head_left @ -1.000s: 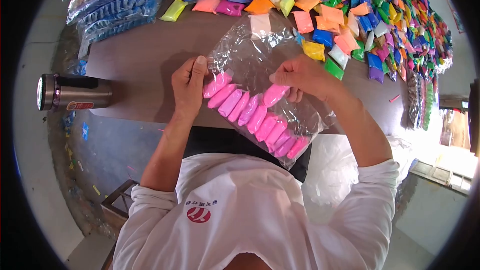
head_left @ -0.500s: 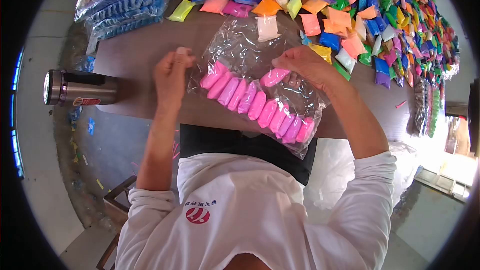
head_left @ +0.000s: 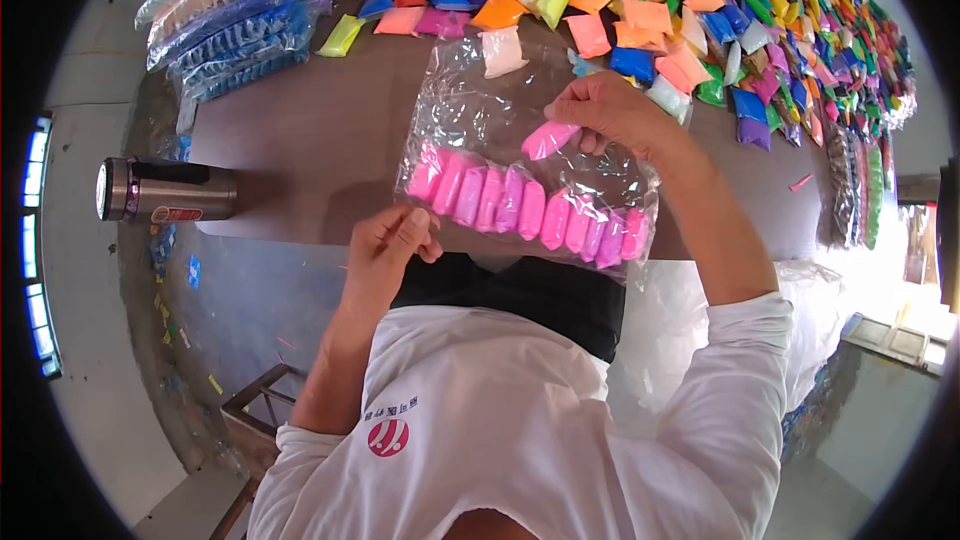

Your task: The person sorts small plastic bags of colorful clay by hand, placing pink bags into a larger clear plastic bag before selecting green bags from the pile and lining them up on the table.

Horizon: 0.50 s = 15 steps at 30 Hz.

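A clear plastic bag (head_left: 490, 90) lies on the table with a row of several pink and purple packets (head_left: 510, 198) along its lower part. My right hand (head_left: 615, 110) is over the bag's upper right, thumb and fingers closed on one pink packet (head_left: 548, 141), held tilted above the row. My left hand (head_left: 393, 238) is at the table's front edge, close by the bag's lower left corner. Its fingers are curled in against the thumb, and I cannot tell what they pinch. A whitish packet (head_left: 502, 52) lies at the bag's top edge.
Many coloured packets (head_left: 640, 15) are heaped along the back and right of the table (head_left: 310, 150). Filled clear bags (head_left: 245, 40) are stacked at the back left. A steel flask (head_left: 170, 190) lies at the left edge. More filled bags (head_left: 858, 195) stand at the right end.
My left hand has come down from beside the bag's upper left to its lower left corner. The bag and its row have turned straighter. My right hand still holds the pink packet.
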Each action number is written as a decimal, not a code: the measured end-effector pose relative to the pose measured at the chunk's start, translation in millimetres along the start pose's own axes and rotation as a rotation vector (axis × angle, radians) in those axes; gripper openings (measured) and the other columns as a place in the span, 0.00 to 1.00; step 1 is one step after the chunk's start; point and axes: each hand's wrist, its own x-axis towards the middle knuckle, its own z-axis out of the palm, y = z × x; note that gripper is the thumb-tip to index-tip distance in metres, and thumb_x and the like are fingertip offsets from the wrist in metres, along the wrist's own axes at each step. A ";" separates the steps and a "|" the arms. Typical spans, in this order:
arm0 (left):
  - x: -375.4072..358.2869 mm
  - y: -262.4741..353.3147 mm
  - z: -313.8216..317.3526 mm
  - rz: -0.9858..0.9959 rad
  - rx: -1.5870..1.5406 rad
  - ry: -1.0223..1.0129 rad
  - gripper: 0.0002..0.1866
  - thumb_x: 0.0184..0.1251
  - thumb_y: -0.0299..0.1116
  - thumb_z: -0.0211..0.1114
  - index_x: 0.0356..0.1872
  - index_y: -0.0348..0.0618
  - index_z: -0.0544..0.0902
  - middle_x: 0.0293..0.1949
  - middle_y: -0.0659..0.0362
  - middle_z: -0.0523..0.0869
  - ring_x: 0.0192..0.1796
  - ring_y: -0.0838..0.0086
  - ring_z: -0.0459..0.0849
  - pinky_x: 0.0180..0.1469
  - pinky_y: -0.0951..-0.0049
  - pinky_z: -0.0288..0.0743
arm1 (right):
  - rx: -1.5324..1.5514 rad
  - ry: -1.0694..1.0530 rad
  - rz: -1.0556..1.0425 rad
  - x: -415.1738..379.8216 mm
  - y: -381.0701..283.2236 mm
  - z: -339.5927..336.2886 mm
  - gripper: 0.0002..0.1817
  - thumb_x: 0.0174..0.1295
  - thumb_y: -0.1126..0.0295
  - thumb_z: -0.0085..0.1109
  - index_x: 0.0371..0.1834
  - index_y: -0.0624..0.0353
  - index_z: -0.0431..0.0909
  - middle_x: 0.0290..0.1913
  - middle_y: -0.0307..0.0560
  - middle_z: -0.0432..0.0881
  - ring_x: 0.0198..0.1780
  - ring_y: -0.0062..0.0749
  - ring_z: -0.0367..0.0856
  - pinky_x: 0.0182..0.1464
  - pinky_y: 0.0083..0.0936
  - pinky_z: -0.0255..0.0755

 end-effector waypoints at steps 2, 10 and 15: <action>-1.2 2.9 3.2 0.023 0.056 -0.018 0.20 0.79 0.44 0.58 0.40 0.34 0.84 0.31 0.58 0.85 0.35 0.79 0.82 0.42 0.77 0.76 | 0.002 -0.008 0.030 -2.5 3.6 -4.4 0.13 0.65 0.59 0.69 0.36 0.59 0.83 0.24 0.36 0.81 0.21 0.16 0.77 0.24 0.15 0.72; 5.4 -6.5 -6.2 0.123 0.097 0.144 0.18 0.78 0.40 0.61 0.38 0.31 0.83 0.32 0.60 0.85 0.36 0.80 0.83 0.40 0.78 0.77 | 0.085 -0.065 -0.008 7.1 11.1 4.3 0.15 0.64 0.58 0.69 0.38 0.61 0.83 0.25 0.39 0.83 0.22 0.19 0.80 0.24 0.17 0.74; 5.9 -13.4 -20.2 0.220 0.231 0.224 0.18 0.78 0.41 0.61 0.38 0.33 0.84 0.31 0.59 0.85 0.36 0.80 0.83 0.39 0.79 0.76 | 0.150 -0.075 -0.065 13.2 -5.0 7.9 0.17 0.66 0.56 0.67 0.40 0.61 0.81 0.24 0.36 0.81 0.22 0.17 0.79 0.23 0.15 0.72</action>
